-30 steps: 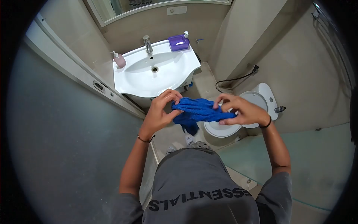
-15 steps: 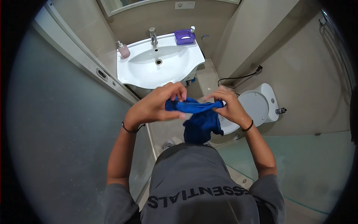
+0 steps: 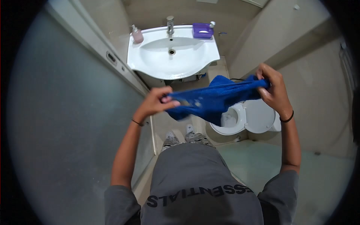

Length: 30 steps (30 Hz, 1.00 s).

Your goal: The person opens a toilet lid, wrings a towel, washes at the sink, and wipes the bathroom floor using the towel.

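Note:
A blue cloth (image 3: 221,95), limp and partly blurred, is stretched sideways in front of my body. Its left end is pinched between the thumb and fingers of my left hand (image 3: 158,102), near a pale patch on the fabric. Higher up, on the right, my right hand (image 3: 274,90) grips the other end. The upper edge runs fairly taut between both hands, while the lower part hangs in loose folds. Whether it is a garment or a plain rag I cannot tell.
Ahead stands a white washbasin (image 3: 146,64) with a chrome tap (image 3: 170,25), a pink soap bottle (image 3: 137,35) and a purple holder (image 3: 202,30). A toilet (image 3: 227,129) with its lid raised is at the right. A frosted door (image 3: 75,123) lines the left side.
My hands have moved apart, the right one up and to the right, the left one slightly left. The bunched cloth is now spread wide between them. The view has shifted.

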### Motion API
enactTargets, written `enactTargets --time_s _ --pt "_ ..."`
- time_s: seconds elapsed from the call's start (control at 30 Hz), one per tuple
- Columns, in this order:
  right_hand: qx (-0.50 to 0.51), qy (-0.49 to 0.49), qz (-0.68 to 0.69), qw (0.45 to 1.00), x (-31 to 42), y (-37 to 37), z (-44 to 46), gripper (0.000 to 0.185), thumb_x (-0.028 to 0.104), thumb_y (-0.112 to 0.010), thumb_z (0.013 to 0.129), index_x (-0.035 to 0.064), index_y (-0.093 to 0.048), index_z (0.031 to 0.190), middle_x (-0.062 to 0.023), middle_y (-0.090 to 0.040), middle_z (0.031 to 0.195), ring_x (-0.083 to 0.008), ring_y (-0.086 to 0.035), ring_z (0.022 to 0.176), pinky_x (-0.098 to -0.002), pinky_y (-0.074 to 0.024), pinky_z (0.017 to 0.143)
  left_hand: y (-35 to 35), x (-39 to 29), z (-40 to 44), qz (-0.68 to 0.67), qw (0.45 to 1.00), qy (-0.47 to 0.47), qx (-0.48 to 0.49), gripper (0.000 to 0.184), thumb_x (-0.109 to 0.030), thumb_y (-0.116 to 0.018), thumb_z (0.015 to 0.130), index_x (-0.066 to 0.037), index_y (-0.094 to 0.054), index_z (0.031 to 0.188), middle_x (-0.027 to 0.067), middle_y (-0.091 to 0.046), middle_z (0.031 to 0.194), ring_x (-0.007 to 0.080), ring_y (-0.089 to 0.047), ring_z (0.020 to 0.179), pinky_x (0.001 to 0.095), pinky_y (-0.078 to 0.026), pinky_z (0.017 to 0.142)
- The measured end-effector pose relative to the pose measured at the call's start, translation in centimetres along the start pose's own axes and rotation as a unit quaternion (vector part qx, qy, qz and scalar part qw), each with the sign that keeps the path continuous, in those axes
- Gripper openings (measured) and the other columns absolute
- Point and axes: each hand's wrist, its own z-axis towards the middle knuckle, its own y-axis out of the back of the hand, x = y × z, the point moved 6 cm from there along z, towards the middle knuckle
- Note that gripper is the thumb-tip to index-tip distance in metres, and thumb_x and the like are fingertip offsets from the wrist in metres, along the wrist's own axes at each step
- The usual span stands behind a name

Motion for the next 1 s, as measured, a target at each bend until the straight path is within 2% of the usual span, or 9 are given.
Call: enactTargets --time_s 0.07,0.17,0.23,0.3,0.43,0.63,0.7,0.8,1.0 --pt "0.112 -0.010 0.012 0.994 -5.6 -2.8 -0.8 0.025 -0.005 -0.059 0.063 0.0024 -0.046 0.082 -0.0121 -0.048 0.075 -0.0265 -0.049 0.066 -0.0332 -0.0421 0.061 4.1 -2.6 -0.9 0.048 0.995 -0.029 -0.085 0.027 -0.011 -0.080 0.078 -0.003 -0.054 0.076 -0.0024 -0.041 0.069 0.0056 -0.037 0.064 0.0226 -0.031 0.056" --pt "0.334 -0.086 0.168 0.923 -13.0 -10.1 -3.7 0.019 0.000 -0.070 0.073 0.0016 -0.058 0.088 -0.0115 -0.057 0.075 -0.0187 -0.058 0.069 -0.0316 -0.0449 0.062 5.3 -5.7 -1.9 0.211 0.973 -0.061 -0.071 0.029 -0.009 -0.079 0.077 -0.001 -0.053 0.085 0.0068 -0.048 0.074 0.0227 -0.051 0.065 0.0335 -0.040 0.061" --pt "0.402 -0.030 0.133 0.905 -15.2 -13.9 -4.2 0.023 0.009 -0.075 0.076 0.0022 -0.061 0.093 -0.0142 -0.059 0.072 -0.0252 -0.062 0.070 -0.0372 -0.0467 0.066 4.5 -5.5 -1.9 0.266 0.963 0.045 0.018 0.032 -0.012 -0.079 0.076 -0.003 -0.052 0.090 0.0125 -0.053 0.078 0.0376 -0.056 0.075 0.0439 -0.044 0.067" --pt "0.470 -0.053 0.093 0.876 -17.3 -17.0 -4.7 0.030 0.015 -0.082 0.072 0.0034 -0.065 0.094 -0.0142 -0.067 0.087 -0.0337 -0.063 0.081 -0.0410 -0.0487 0.073 4.3 -3.7 -2.7 0.285 0.954 0.085 0.029 0.032 -0.012 -0.080 0.075 -0.002 -0.052 0.089 0.0125 -0.053 0.077 0.0371 -0.056 0.074 0.0438 -0.044 0.066" --pt "0.471 0.021 0.211 0.856 -21.2 -24.3 -7.4 0.039 0.014 -0.084 0.068 0.0051 -0.066 0.102 -0.0101 -0.067 0.105 -0.0328 -0.063 0.100 -0.0406 -0.0489 0.091 3.6 -3.5 -4.3 0.301 0.946 0.120 0.002 0.027 -0.010 -0.077 0.074 -0.002 -0.054 0.085 0.0125 -0.052 0.074 0.0355 -0.055 0.072 0.0438 -0.044 0.065" --pt "0.450 -0.011 0.202 0.870 -28.8 -34.4 -13.6 0.026 0.014 -0.079 0.070 0.0058 -0.064 0.090 -0.0145 -0.066 0.092 -0.0344 -0.062 0.093 -0.0401 -0.0489 0.082 6.5 -7.9 -6.9 0.357 0.918 0.161 -0.054 0.023 -0.007 -0.072 0.072 -0.003 -0.051 0.080 0.0118 -0.049 0.071 0.0316 -0.048 0.069 0.0410 -0.040 0.062" --pt "0.440 0.022 0.125 0.889 -29.3 -35.7 -13.0 0.030 0.014 -0.080 0.069 0.0061 -0.064 0.092 -0.0124 -0.065 0.088 -0.0337 -0.060 0.088 -0.0401 -0.0487 0.078 6.7 -6.1 -8.5 0.347 0.919 0.174 -0.063 0.028 -0.010 -0.076 0.073 -0.002 -0.049 0.080 0.0120 -0.047 0.071 0.0313 -0.046 0.068 0.0398 -0.038 0.059" --pt "0.433 0.041 -0.044 0.899 -32.3 -38.4 -12.0 0.018 0.013 -0.070 0.075 0.0131 -0.067 0.093 -0.0036 -0.067 0.099 -0.0277 -0.055 0.107 -0.0527 -0.0429 0.089 7.8 -0.1 -11.5 0.293 0.912 0.272 -0.090 0.036 -0.017 -0.082 0.074 -0.001 -0.050 0.079 0.0119 -0.045 0.071 0.0293 -0.045 0.065 0.0389 -0.036 0.058" --pt "0.345 -0.008 -0.180 0.921 -38.6 -42.8 -5.4 0.020 0.011 -0.054 0.086 0.0178 -0.063 0.103 -0.0057 -0.066 0.090 -0.0290 -0.058 0.103 -0.0494 -0.0435 0.078 9.4 10.3 -12.9 0.272 0.905 0.319 -0.080 0.036 -0.019 -0.084 0.074 0.000 -0.053 0.078 0.0112 -0.046 0.071 0.0280 -0.045 0.066 0.0391 -0.037 0.059"
